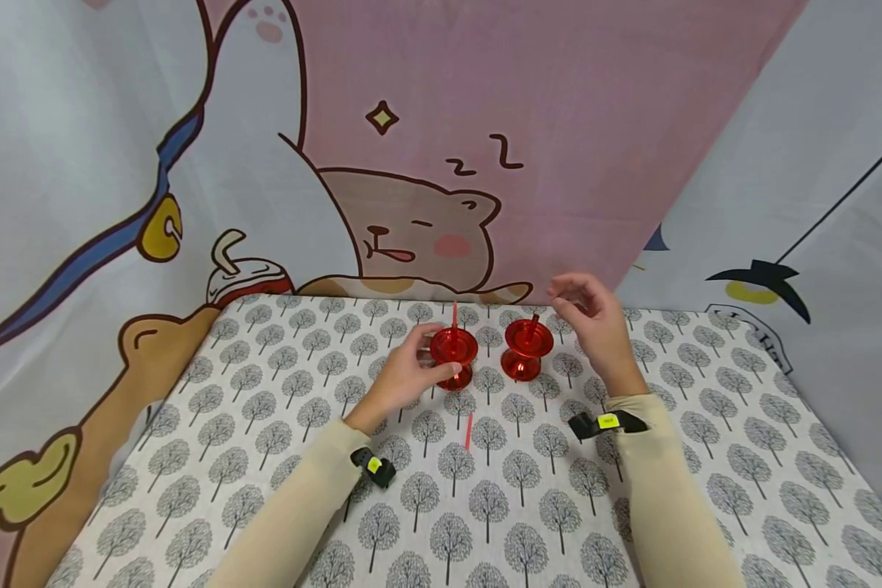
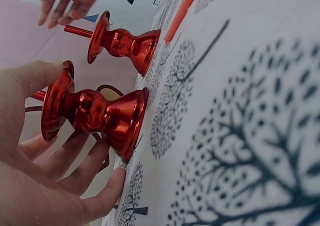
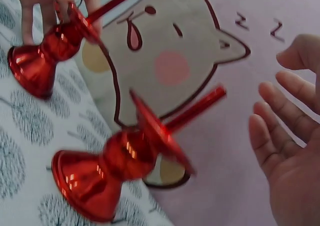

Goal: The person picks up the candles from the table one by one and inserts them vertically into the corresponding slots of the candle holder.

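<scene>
Two shiny red candle holders stand side by side on the tablecloth. The left candle holder [image 1: 453, 346] carries a thin red candle [image 1: 455, 314] upright in its tube. My left hand [image 1: 410, 364] holds this holder from its left side; in the left wrist view the thumb is at the dish rim and the fingers curve behind the body. The right candle holder [image 1: 527, 348] shows only its bare tube [image 3: 196, 109] above the dish. To the right of it, my right hand [image 1: 590, 322] is raised with relaxed, bent fingers and holds nothing.
A loose pinkish-red candle [image 1: 469, 431] lies on the tree-print tablecloth [image 1: 382, 523], nearer to me than the holders. Behind the table's far edge hangs a cartoon-print curtain [image 1: 595, 98].
</scene>
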Demonstrator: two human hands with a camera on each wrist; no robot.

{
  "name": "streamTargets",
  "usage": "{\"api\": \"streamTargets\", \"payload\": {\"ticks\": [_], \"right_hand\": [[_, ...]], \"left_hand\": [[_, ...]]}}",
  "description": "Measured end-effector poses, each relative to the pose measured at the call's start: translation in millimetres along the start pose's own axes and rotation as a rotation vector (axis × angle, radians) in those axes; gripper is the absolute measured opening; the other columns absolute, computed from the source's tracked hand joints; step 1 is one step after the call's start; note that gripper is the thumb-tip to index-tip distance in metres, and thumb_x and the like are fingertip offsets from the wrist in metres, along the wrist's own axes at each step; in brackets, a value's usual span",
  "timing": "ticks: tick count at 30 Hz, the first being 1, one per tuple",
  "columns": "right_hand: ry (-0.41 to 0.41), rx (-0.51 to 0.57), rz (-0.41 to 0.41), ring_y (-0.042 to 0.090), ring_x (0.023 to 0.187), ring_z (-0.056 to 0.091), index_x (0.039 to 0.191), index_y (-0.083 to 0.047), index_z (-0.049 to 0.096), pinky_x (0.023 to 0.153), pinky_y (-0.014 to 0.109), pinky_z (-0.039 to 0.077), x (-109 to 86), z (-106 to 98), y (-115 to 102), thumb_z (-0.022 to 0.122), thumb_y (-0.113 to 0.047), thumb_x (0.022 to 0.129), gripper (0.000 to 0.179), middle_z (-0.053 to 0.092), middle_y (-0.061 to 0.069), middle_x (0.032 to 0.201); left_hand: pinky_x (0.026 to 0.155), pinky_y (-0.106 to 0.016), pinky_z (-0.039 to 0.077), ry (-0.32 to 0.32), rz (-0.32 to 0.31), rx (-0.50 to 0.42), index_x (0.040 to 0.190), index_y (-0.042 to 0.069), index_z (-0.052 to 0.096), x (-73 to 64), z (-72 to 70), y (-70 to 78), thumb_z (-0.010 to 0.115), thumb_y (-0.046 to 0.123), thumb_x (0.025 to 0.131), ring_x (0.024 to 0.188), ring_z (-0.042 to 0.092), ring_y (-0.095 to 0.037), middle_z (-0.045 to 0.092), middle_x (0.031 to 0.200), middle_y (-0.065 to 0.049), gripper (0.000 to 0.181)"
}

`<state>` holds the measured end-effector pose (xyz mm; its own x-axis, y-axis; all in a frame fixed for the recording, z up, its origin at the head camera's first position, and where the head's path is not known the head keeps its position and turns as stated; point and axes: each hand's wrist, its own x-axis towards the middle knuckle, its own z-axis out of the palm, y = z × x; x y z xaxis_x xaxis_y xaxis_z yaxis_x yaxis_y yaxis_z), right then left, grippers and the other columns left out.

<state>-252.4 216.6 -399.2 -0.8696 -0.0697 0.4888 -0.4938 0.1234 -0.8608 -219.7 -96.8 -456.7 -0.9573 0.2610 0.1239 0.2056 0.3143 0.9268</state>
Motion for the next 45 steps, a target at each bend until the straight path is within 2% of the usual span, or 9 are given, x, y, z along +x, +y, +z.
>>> {"api": "streamTargets", "payload": {"ticks": [7, 11, 17, 21, 26, 29, 31, 39, 45], "right_hand": [[-0.179, -0.04, 0.119, 0.037, 0.129, 0.061, 0.148, 0.006, 0.058, 0.101, 0.024, 0.056, -4.7, -16, 25, 0.059, 0.012, 0.103, 0.046, 0.068, 0.013, 0.136], [-0.279, -0.065, 0.204, 0.038, 0.142, 0.054, 0.157, -0.003, 0.053, 0.109, 0.028, 0.051, -8.8, -20, 35, 0.062, 0.004, 0.106, 0.053, 0.063, 0.017, 0.149], [-0.346, -0.118, 0.287, 0.038, 0.149, 0.05, 0.164, -0.005, 0.047, 0.113, 0.047, 0.048, -11.0, -20, 39, 0.067, -0.009, 0.106, 0.061, 0.056, 0.018, 0.159], [-0.37, -0.12, 0.325, 0.042, 0.151, 0.046, 0.166, -0.004, 0.044, 0.115, 0.054, 0.046, -10.1, -20, 38, 0.072, -0.011, 0.105, 0.067, 0.051, 0.021, 0.162], [-0.399, -0.107, 0.363, 0.041, 0.152, 0.045, 0.167, -0.005, 0.043, 0.113, 0.039, 0.048, -10.2, -19, 38, 0.077, -0.01, 0.102, 0.074, 0.048, 0.024, 0.165], [-0.423, -0.09, 0.363, 0.04, 0.149, 0.049, 0.167, -0.006, 0.043, 0.109, 0.031, 0.049, -10.7, -19, 40, 0.079, -0.009, 0.1, 0.076, 0.052, 0.024, 0.161], [-0.434, -0.093, 0.358, 0.04, 0.144, 0.054, 0.167, -0.006, 0.044, 0.107, 0.029, 0.051, -11.0, -18, 41, 0.08, -0.01, 0.1, 0.076, 0.057, 0.023, 0.156], [-0.482, -0.113, 0.363, 0.041, 0.139, 0.059, 0.168, 0.0, 0.039, 0.104, 0.029, 0.054, -11.8, -18, 47, 0.081, -0.01, 0.098, 0.082, 0.06, 0.025, 0.153], [-0.509, -0.136, 0.334, 0.044, 0.137, 0.06, 0.169, 0.002, 0.035, 0.103, 0.033, 0.055, -15.3, -16, 49, 0.081, -0.007, 0.097, 0.086, 0.06, 0.028, 0.151]], "left_hand": [[0.095, -0.044, 0.064, 0.045, -0.012, -0.024, 0.16, 0.005, 0.049, 0.0, 0.4, 0.1, 0.087, 0.019, 0.097, 0.122, 0.071, -0.034, 0.064, 0.146, -0.017, 0.074], [0.096, -0.045, 0.063, 0.089, 0.011, -0.017, 0.16, 0.004, 0.048, -1.5, 0.0, 1.9, 0.086, 0.022, 0.098, 0.127, 0.067, -0.034, 0.059, 0.153, -0.016, 0.075], [0.108, -0.055, 0.054, 0.192, 0.059, 0.015, 0.155, 0.005, 0.053, -5.2, -2.6, 9.9, 0.083, 0.031, 0.098, 0.138, 0.056, -0.038, 0.058, 0.151, -0.013, 0.069], [0.105, -0.06, 0.052, 0.31, 0.154, 0.021, 0.143, 0.006, 0.059, -9.1, -4.6, 20.8, 0.082, 0.033, 0.099, 0.132, 0.056, -0.038, 0.06, 0.143, -0.014, 0.056], [0.092, -0.059, 0.055, 0.389, 0.331, 0.012, 0.127, 0.002, 0.063, -15.9, 1.3, 36.0, 0.081, 0.025, 0.098, 0.114, 0.061, -0.036, 0.065, 0.127, -0.018, 0.041], [0.088, -0.052, 0.058, 0.335, 0.395, -0.005, 0.123, -0.001, 0.064, -21.7, 9.4, 46.8, 0.082, 0.019, 0.097, 0.107, 0.065, -0.036, 0.067, 0.119, -0.02, 0.038], [0.088, -0.049, 0.06, 0.268, 0.389, -0.029, 0.124, -0.001, 0.064, -25.8, 15.9, 54.1, 0.082, 0.017, 0.097, 0.105, 0.067, -0.034, 0.068, 0.116, -0.02, 0.037], [0.112, -0.053, 0.054, -0.041, 0.218, -0.089, 0.148, 0.006, 0.059, -34.1, 38.7, 65.2, 0.08, 0.022, 0.1, 0.13, 0.064, -0.029, 0.064, 0.143, -0.009, 0.054], [0.121, -0.052, 0.046, -0.16, 0.112, -0.099, 0.164, 0.007, 0.045, -28.7, 48.3, 53.5, 0.079, 0.03, 0.102, 0.147, 0.054, -0.031, 0.051, 0.164, -0.008, 0.074]]}}
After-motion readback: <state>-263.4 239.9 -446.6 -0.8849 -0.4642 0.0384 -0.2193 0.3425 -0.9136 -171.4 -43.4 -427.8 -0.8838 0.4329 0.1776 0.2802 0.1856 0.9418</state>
